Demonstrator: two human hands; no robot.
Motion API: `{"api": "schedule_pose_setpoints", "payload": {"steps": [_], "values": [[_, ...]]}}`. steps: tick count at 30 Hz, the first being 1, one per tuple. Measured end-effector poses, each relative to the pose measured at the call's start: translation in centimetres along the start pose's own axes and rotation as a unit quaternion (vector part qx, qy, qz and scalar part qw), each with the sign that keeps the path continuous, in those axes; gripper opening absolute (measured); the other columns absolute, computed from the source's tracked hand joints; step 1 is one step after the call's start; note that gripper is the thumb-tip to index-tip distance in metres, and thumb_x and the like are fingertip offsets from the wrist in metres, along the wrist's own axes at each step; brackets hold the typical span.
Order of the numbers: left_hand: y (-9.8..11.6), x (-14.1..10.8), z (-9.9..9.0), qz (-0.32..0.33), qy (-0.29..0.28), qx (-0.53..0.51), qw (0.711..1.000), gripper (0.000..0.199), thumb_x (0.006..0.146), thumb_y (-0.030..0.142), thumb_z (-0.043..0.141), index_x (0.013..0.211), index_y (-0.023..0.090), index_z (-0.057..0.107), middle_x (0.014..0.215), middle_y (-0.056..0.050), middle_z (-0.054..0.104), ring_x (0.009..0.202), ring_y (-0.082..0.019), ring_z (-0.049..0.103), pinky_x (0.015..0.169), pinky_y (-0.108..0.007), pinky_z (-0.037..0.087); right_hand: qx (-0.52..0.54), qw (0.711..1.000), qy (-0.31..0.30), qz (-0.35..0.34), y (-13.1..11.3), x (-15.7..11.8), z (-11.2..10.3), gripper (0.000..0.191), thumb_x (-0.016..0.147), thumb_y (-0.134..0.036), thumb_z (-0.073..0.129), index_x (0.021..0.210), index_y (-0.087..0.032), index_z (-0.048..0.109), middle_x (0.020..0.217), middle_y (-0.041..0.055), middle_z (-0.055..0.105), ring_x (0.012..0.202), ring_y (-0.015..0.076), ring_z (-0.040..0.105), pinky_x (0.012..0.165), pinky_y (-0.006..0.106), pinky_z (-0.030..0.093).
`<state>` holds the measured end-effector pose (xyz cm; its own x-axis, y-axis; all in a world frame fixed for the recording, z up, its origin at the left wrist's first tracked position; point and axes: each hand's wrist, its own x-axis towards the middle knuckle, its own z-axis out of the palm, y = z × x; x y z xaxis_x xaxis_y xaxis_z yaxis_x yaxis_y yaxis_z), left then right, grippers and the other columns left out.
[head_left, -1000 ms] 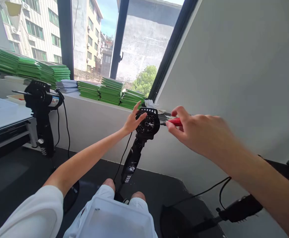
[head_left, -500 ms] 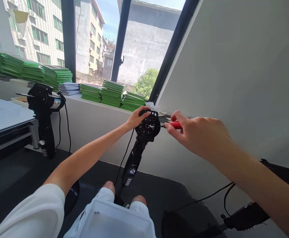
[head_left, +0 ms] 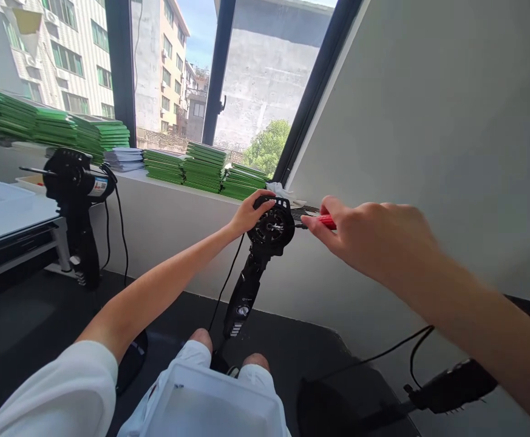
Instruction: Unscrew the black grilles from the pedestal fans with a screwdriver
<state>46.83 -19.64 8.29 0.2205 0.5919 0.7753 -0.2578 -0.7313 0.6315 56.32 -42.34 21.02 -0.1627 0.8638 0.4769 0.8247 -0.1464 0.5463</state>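
Observation:
My left hand (head_left: 252, 213) is closed round the top left rim of a black fan motor head (head_left: 271, 233), which stands on a black post with a knob and buttons (head_left: 241, 303). The round open face of the head shows a metal shaft near its middle. In my right hand (head_left: 369, 233) is a red-handled screwdriver (head_left: 327, 222), pinched between thumb and fingers. Its dark shank points left at the motor head; whether the tip touches a screw cannot be made out.
A white tray (head_left: 214, 403) rests on my lap. Another black fan stand (head_left: 76, 206) is at the left beside a table (head_left: 5, 221). Green stacks (head_left: 204, 170) line the windowsill. A further black fan part (head_left: 456, 385) lies lower right, with cables.
My right hand and the screwdriver have shifted slightly, the handle sitting a little higher and farther right. My left hand keeps its hold on the motor head. The whole view has moved slightly.

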Motion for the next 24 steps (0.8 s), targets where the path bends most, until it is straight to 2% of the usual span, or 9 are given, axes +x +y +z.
{"api": "schedule_pose_setpoints", "payload": {"steps": [2, 5, 8, 10, 13, 16, 19, 22, 24], "values": [[0.04, -0.01, -0.02, 0.002, 0.002, -0.002, 1.0, 0.02, 0.097, 0.034, 0.062, 0.111, 0.02, 0.066, 0.112, -0.005, 0.073, 0.108, -0.021, 0.067, 0.1, -0.033, 0.051, -0.003, 1.0, -0.028, -0.008, -0.1, 0.08, -0.24, 0.045, 0.098, -0.049, 0.039, 0.113, -0.018, 0.067, 0.061, 0.007, 0.064, 0.049, 0.0206, 0.053, 0.053, 0.031, 0.027], [0.08, 0.0, -0.01, 0.009, 0.004, -0.006, 1.0, 0.018, 0.096, 0.031, 0.062, 0.109, 0.019, 0.067, 0.112, -0.005, 0.074, 0.109, -0.021, 0.066, 0.101, -0.032, 0.05, -0.051, 0.998, -0.027, 0.012, -0.31, 0.08, -0.5, 0.054, 0.101, -0.052, 0.029, 0.105, -0.016, 0.07, 0.06, 0.0098, 0.063, 0.051, 0.0233, 0.054, 0.053, 0.033, 0.028], [0.11, 0.02, 0.03, 0.007, 0.011, -0.001, 1.0, 0.018, 0.097, 0.033, 0.062, 0.108, 0.02, 0.067, 0.111, -0.004, 0.074, 0.111, -0.021, 0.066, 0.102, -0.032, 0.05, -0.024, 0.999, -0.046, -0.003, -0.52, 0.01, -0.5, 0.047, 0.099, -0.049, 0.036, 0.111, -0.017, 0.068, 0.06, 0.0076, 0.063, 0.052, 0.022, 0.055, 0.052, 0.032, 0.029], [0.15, 0.02, 0.04, 0.008, 0.015, 0.004, 1.0, 0.018, 0.097, 0.034, 0.062, 0.107, 0.021, 0.068, 0.112, -0.004, 0.074, 0.113, -0.021, 0.065, 0.104, -0.033, 0.049, -0.028, 0.999, -0.036, 0.004, -0.6, 0.01, -0.4, 0.045, 0.099, -0.047, 0.037, 0.111, -0.017, 0.068, 0.061, 0.008, 0.063, 0.053, 0.0218, 0.056, 0.053, 0.031, 0.029], [0.22, -0.02, 0.0, 0.01, 0.016, 0.003, 1.0, 0.017, 0.097, 0.033, 0.062, 0.108, 0.02, 0.067, 0.112, -0.004, 0.074, 0.114, -0.021, 0.065, 0.105, -0.032, 0.049, -0.028, 0.999, -0.014, 0.012, -0.53, 0.15, -0.27, 0.049, 0.1, -0.056, 0.036, 0.1, -0.018, 0.069, 0.059, 0.0086, 0.062, 0.052, 0.0214, 0.054, 0.054, 0.031, 0.027], [0.27, -0.1, -0.06, 0.011, 0.01, -0.002, 1.0, 0.017, 0.097, 0.031, 0.062, 0.108, 0.02, 0.066, 0.113, -0.005, 0.073, 0.113, -0.02, 0.065, 0.104, -0.031, 0.049, -0.007, 1.0, -0.024, -0.001, -0.26, 0.35, -0.22, 0.045, 0.097, -0.054, 0.041, 0.109, -0.019, 0.067, 0.058, 0.0063, 0.061, 0.049, 0.0199, 0.05, 0.053, 0.031, 0.027], [0.3, -0.13, -0.07, 0.013, 0.01, -0.001, 1.0, 0.016, 0.097, 0.03, 0.061, 0.108, 0.02, 0.066, 0.113, -0.005, 0.073, 0.113, -0.021, 0.065, 0.104, -0.032, 0.049, -0.033, 0.999, -0.013, 0.011, 0.06, 0.45, -0.1, 0.052, 0.1, -0.056, 0.033, 0.102, -0.018, 0.069, 0.058, 0.0083, 0.061, 0.049, 0.021, 0.049, 0.052, 0.032, 0.027], [0.34, -0.11, -0.06, 0.003, 0.01, 0.0, 1.0, 0.015, 0.097, 0.029, 0.061, 0.108, 0.02, 0.067, 0.113, -0.004, 0.074, 0.114, -0.021, 0.065, 0.104, -0.032, 0.048, 0.008, 0.999, -0.028, -0.016, 0.3, 0.45, 0.11, 0.046, 0.096, -0.053, 0.04, 0.112, -0.019, 0.066, 0.059, 0.0058, 0.062, 0.048, 0.0192, 0.048, 0.053, 0.031, 0.027], [0.4, -0.09, -0.05, 0.0, 0.006, -0.003, 1.0, 0.015, 0.097, 0.028, 0.062, 0.109, 0.02, 0.067, 0.114, -0.004, 0.073, 0.114, -0.02, 0.065, 0.104, -0.031, 0.048, 0.0, 1.0, -0.015, -0.002, 0.33, 0.46, 0.13, 0.047, 0.097, -0.053, 0.038, 0.112, -0.018, 0.067, 0.06, 0.0068, 0.063, 0.048, 0.0196, 0.049, 0.053, 0.031, 0.027]]}}
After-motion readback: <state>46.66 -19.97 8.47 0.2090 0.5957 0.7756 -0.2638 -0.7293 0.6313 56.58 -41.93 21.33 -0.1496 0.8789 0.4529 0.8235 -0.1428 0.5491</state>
